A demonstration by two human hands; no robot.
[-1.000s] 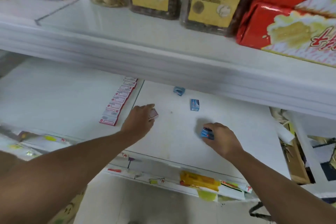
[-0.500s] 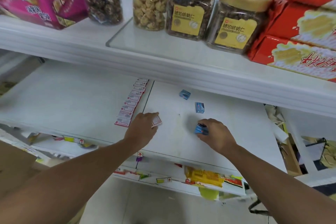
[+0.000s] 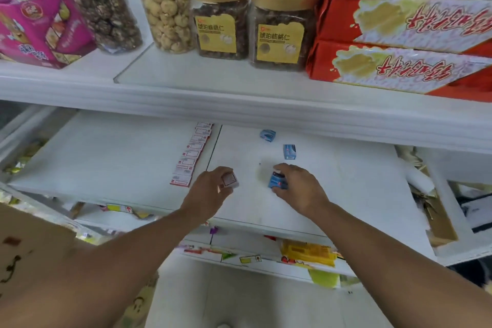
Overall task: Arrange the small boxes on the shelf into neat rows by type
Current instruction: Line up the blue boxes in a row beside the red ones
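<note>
Both hands are over the white shelf (image 3: 346, 189) now. Left hand (image 3: 210, 189) has its fingers curled round a small white box w/ red print (image 3: 229, 180), pinched at the fingertips, just right of the seam between the 2 shelf panels. Right hand (image 3: 298, 184) grips a small blue box (image 3: 278, 181), thumb and fingers wrapped on it, box touching or just above the shelf, can't tell which. The 2 hands sit near each other, boxes apart.

Left of the seam, a row of white-and-red boxes (image 3: 190, 154) runs front to back, edge to edge, neat. Behind the right hand, 2 more blue boxes lie loose: 1 upright-ish (image 3: 289, 152) just beyond the fingers, another tilted (image 3: 267, 135) further back near the upper shelf's lip.

Upper shelf: 2 cork-lidded jars w/ yellow labels (image 3: 277, 24), red cartons (image 3: 399, 61) on the right, a pink carton (image 3: 40, 24) on the left.
</note>
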